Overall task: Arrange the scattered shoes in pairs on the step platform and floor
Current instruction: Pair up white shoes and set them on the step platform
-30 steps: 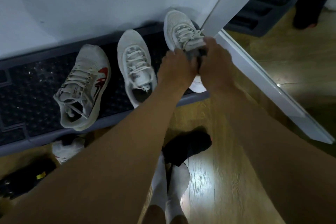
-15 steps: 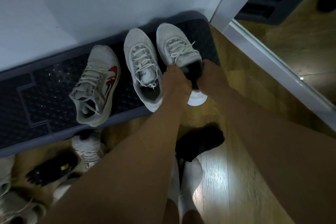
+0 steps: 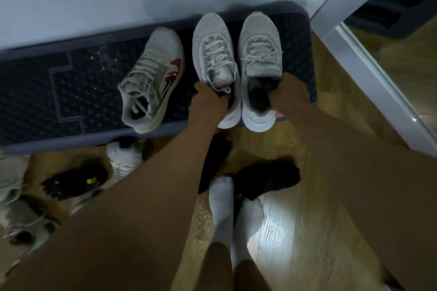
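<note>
The matched pair sits at the upper centre of the frame: two white lace-up sneakers side by side on the step platform (image 3: 35,92), toes to the wall, heels just over its front edge. The one nearer picture centre (image 3: 212,54) and its mate to the right (image 3: 260,49) almost touch along their inner sides. The left hand (image 3: 208,99) has its fingers curled over the heel collar of the first. The right hand (image 3: 288,92) grips the collar of the second, fingers tucked into the opening and thumb outside. From here it looks like a last squaring-up of this pair, so I would count it as nearly done.

Left of them on the platform, a white sneaker with a red logo (image 3: 151,78) lies alone and askew; I cannot pick out its partner.

Plenty is left on the wooden floor. A small white shoe (image 3: 125,158) lies against the platform's front edge. A black shoe with a yellow tag (image 3: 73,182) lies to its left, and pale shoes (image 3: 21,227) are heaped at the lower left. A black shoe (image 3: 267,182) lies beside the person's white-socked feet (image 3: 222,201). One pair of several, then: early going.
</note>
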### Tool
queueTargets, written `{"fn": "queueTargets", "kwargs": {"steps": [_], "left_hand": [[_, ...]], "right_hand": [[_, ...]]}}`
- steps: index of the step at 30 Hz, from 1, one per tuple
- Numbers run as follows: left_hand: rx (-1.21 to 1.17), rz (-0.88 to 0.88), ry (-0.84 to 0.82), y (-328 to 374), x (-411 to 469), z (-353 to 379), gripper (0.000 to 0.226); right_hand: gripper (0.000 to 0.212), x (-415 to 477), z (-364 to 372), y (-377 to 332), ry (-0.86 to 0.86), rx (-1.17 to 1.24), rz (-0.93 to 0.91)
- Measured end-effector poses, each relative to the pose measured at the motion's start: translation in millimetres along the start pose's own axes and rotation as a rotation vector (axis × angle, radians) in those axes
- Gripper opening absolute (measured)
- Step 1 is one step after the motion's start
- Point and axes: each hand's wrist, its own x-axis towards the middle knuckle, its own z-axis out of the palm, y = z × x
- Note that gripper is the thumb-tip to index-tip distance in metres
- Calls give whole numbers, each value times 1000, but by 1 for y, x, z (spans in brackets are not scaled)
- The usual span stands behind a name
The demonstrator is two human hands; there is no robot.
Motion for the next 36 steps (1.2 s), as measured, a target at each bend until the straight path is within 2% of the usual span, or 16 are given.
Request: {"fn": "queueTargets", "kwargs": {"steps": [1, 4, 7, 12, 16, 20, 24, 29, 32, 36], "left_hand": [[6, -23, -28, 0, 5, 0, 59], [74, -13, 42, -3, 13, -2, 45], [77, -6, 74, -11, 6, -3, 40], [237, 16, -37, -20, -46, -12, 42], [217, 81, -70, -5, -103, -41, 33], [202, 202, -82, 35, -179, -99, 24], [224, 428, 17, 80, -273, -163, 17], [273, 684, 46, 124, -396, -225, 7], [289, 794, 55, 140, -464, -250, 11], [344, 977, -11, 154, -530, -268, 13]], "right_hand": [[33, 0, 0, 0, 9, -3, 9], [32, -2, 0, -1, 42, -18, 16], [29, -12, 0, 0, 16, 3, 34], [30, -58, -22, 9, -61, 53, 138], [32, -114, -66, 8, -84, 117, 203], [27, -190, -145, 3, -110, 245, 222], [26, -286, -239, 1, 0, 285, 147], [15, -419, -326, 4, 230, 326, 115], [22, -500, -363, 16, 339, 372, 109], [23, -594, -383, 34, 496, 443, 180]]}}
